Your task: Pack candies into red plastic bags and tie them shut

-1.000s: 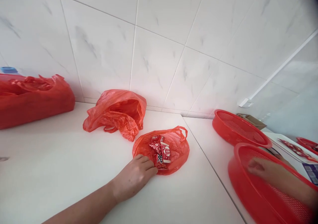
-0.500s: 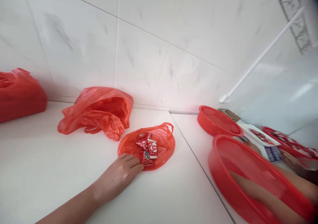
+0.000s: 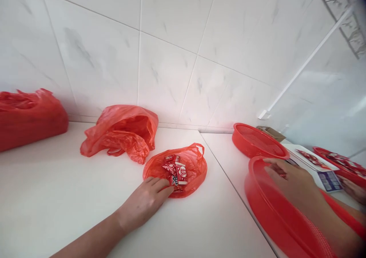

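Observation:
My left hand (image 3: 156,193) is closed on the near left rim of a red plastic bag (image 3: 196,174), which lies spread with its mouth upward on the white table. Inside it are several small red-and-white wrapped snack packets (image 3: 180,173), some printed with dark characters. My right hand (image 3: 291,178) is over the far part of a large red mesh basket (image 3: 274,216), its fingers curled in. A bit of red shows between those fingers, but whether it is a packet or the basket behind cannot be made out.
A crumpled red bag (image 3: 122,132) and a fuller red bag (image 3: 34,118) stand along the tiled wall. At right are a smaller red basket (image 3: 257,141), a cardboard box (image 3: 271,133), a white tray (image 3: 294,151) with red packets, and another person's hand (image 3: 354,189) near a blue pack (image 3: 328,181).
My right hand has come up out of the large basket to above its rim, fingers curled. The left hand keeps its grip on the bag. The view has shifted slightly.

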The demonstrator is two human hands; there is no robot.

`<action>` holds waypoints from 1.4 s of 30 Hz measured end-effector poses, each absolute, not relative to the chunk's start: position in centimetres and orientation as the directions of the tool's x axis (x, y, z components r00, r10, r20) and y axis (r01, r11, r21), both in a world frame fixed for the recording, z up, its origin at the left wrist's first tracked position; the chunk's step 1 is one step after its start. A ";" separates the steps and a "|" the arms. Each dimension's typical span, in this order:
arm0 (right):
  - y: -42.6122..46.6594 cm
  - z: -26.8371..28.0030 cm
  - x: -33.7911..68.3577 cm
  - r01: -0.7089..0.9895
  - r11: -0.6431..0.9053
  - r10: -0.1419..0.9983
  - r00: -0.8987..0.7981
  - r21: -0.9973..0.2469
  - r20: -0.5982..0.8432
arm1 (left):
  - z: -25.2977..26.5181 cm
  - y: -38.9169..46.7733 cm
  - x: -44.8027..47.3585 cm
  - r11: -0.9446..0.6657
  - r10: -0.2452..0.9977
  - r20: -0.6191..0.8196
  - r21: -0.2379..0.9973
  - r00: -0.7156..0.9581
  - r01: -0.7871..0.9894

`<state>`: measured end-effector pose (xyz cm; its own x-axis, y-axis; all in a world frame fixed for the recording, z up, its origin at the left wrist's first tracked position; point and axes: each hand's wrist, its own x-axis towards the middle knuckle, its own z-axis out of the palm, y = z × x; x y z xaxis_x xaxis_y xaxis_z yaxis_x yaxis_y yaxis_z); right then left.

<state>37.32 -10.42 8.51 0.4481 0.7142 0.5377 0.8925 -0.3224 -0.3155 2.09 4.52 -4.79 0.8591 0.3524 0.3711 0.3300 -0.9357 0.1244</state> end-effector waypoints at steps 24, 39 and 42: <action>1.7 7.6 30.2 -0.225 0.474 0.786 0.545 -0.851 0.294 | 6.7 7.0 -3.9 -0.426 0.904 0.425 0.899 0.031 0.100; -0.4 9.0 25.2 -0.534 0.383 0.896 0.415 -0.754 0.162 | 9.6 3.6 -2.6 -0.375 0.891 0.385 0.923 0.241 -0.091; -0.8 9.2 25.5 -0.562 0.373 0.904 0.399 -0.738 0.152 | 10.0 3.4 -3.5 -0.365 0.879 0.406 0.910 0.248 -0.197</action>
